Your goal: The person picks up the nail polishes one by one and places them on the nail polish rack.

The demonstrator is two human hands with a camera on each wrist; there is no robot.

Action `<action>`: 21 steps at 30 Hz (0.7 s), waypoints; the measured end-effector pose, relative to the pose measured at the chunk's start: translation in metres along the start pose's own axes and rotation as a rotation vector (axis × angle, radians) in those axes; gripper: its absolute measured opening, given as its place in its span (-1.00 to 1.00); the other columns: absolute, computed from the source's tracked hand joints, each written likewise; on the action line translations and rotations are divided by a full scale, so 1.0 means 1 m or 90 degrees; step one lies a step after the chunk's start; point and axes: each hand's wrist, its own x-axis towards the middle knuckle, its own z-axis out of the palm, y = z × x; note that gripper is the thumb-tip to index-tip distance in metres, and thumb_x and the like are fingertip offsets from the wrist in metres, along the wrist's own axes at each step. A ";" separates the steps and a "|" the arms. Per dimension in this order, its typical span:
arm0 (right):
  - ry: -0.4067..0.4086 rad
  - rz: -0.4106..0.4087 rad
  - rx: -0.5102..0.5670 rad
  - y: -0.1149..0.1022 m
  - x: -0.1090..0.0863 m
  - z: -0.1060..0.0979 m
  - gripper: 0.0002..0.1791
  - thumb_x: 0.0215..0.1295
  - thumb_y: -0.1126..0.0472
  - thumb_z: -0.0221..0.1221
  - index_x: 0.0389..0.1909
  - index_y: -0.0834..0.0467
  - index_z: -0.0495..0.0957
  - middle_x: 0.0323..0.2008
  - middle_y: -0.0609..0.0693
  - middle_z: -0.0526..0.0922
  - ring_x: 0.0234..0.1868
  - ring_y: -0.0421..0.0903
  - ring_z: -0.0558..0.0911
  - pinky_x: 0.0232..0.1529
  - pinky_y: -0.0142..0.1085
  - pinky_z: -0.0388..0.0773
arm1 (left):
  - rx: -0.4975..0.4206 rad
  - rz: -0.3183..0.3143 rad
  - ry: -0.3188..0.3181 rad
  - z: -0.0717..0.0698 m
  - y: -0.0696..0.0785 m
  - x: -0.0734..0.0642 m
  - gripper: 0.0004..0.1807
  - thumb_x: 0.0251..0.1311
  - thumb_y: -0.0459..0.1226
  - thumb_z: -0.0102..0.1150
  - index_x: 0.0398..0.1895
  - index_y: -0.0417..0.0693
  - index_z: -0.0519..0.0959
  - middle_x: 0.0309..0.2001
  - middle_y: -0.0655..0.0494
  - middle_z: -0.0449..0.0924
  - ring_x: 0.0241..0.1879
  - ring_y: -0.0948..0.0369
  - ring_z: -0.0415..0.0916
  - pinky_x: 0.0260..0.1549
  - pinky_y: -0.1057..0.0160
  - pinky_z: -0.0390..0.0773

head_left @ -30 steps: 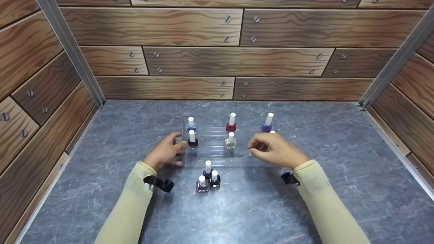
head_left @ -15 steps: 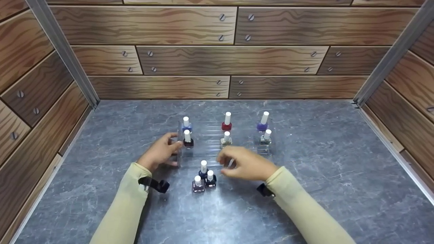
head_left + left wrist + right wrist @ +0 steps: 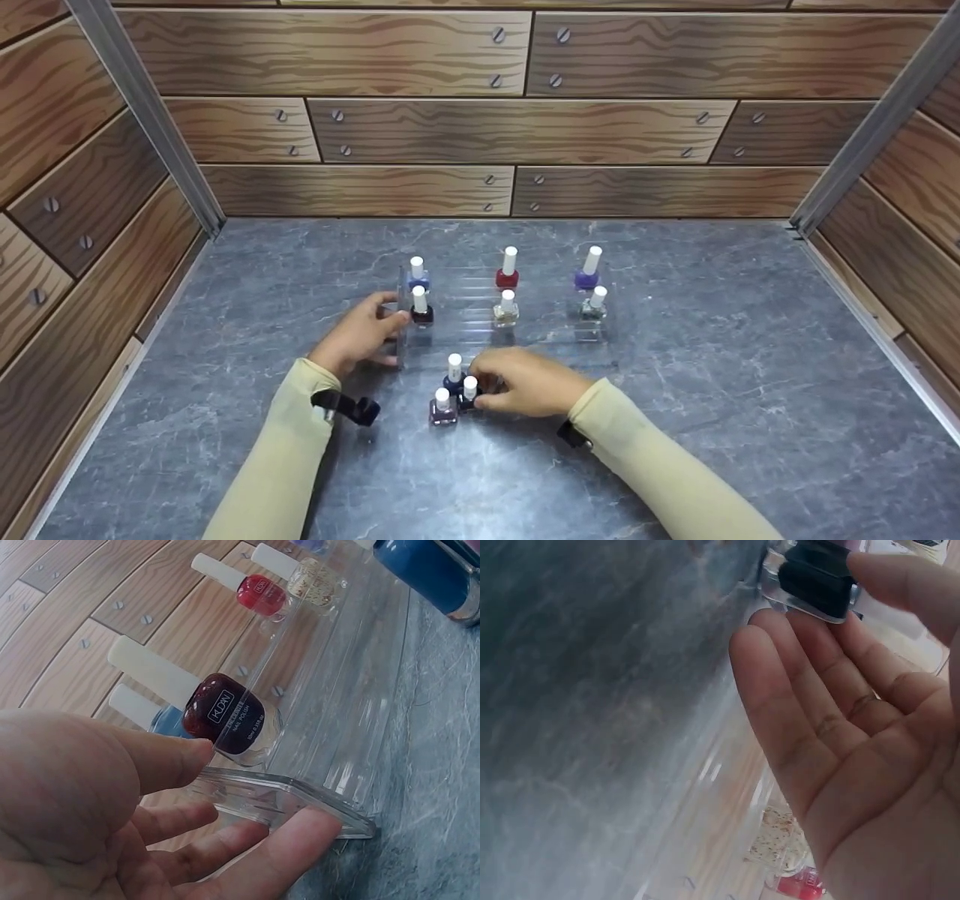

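Note:
My left hand [image 3: 361, 334] holds the left end panel of a clear acrylic stand [image 3: 480, 341], its thumb near a dark red nail polish bottle [image 3: 229, 716]. My right hand [image 3: 529, 381] is at a black nail polish bottle [image 3: 468, 397] in front of the stand. Thumb and fingers are spread beside that bottle [image 3: 814, 581], not visibly closed round it. Touching or close to it are a dark blue bottle [image 3: 454, 379] and a dark purplish bottle [image 3: 443, 412]. The stand bears blue [image 3: 418, 277], red [image 3: 508, 276], purple [image 3: 587, 277], gold-flecked [image 3: 506, 311] and glittery [image 3: 593, 306] bottles.
A grey marbled tabletop [image 3: 712, 375] lies under everything. Wood-patterned walls [image 3: 420, 131] close off the back and both sides, with metal posts [image 3: 135, 112] at the corners. Black wrist straps [image 3: 345, 407] sit over the pale sleeves.
My right hand has moved left and toward me, from beside the stand's right part to the loose bottles, uncovering the glittery bottle. The left hand stays at the stand's end.

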 end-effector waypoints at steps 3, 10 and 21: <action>0.002 -0.009 0.002 0.002 -0.001 -0.001 -0.78 0.37 0.10 0.34 -0.08 0.09 0.60 -0.20 -0.14 0.65 -0.20 -0.22 0.60 -0.10 -0.33 0.67 | 0.000 0.004 0.003 0.001 0.000 0.001 -0.37 0.53 -0.24 0.11 0.57 -0.08 0.19 0.33 -0.28 0.39 0.25 -0.21 0.47 -0.24 0.07 0.83; 0.015 -0.017 0.014 0.010 -0.005 -0.006 -0.84 0.35 0.15 0.36 -0.26 0.08 0.55 -0.30 -0.17 0.59 -0.23 -0.19 0.59 -0.11 -0.28 0.66 | -0.001 0.013 0.005 0.004 0.003 0.001 -0.39 0.55 -0.25 0.08 0.57 -0.13 0.19 0.32 -0.28 0.41 0.24 -0.20 0.47 -0.26 0.06 0.83; -0.027 0.044 0.043 0.015 -0.014 -0.022 -0.80 0.30 0.19 0.38 -0.11 0.08 0.61 -0.18 -0.11 0.68 -0.15 -0.16 0.67 -0.01 -0.23 0.70 | -0.008 0.012 0.004 0.000 -0.001 0.001 -0.38 0.54 -0.25 0.10 0.57 -0.13 0.19 0.34 -0.30 0.38 0.25 -0.22 0.47 -0.28 0.05 0.83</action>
